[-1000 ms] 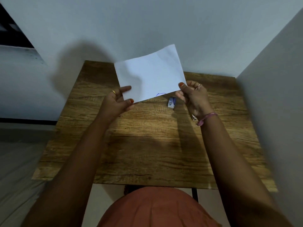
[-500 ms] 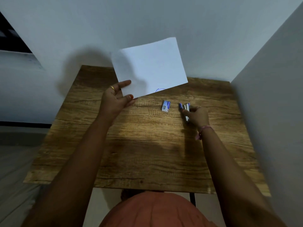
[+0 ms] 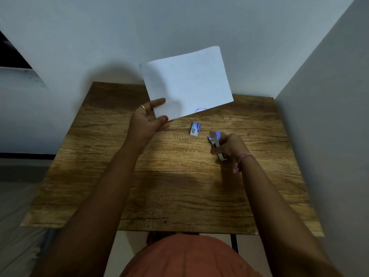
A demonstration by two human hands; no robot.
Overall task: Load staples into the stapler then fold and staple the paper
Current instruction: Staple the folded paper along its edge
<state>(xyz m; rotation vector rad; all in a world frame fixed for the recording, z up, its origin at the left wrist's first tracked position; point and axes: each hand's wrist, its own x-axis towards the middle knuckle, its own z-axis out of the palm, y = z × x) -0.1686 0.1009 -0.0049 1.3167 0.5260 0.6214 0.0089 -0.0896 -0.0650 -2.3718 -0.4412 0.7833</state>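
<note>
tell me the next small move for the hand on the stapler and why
Probably lift the stapler and carry it up to the free lower edge of the paper. The right hand already grips the stapler low over the table, while the left hand pinches the sheet's lower left corner in the air, so the two are apart. Whether the sheet is folded, I cannot tell.

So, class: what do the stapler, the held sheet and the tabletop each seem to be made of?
Stapler: looks like shiny metal with a blue, probably plastic, part; it glints in the right hand.
Sheet: thin matte white paper, bending slightly in the left hand.
Tabletop: wood-grain surface with dark lines, possibly laminate rather than solid wood.
</note>
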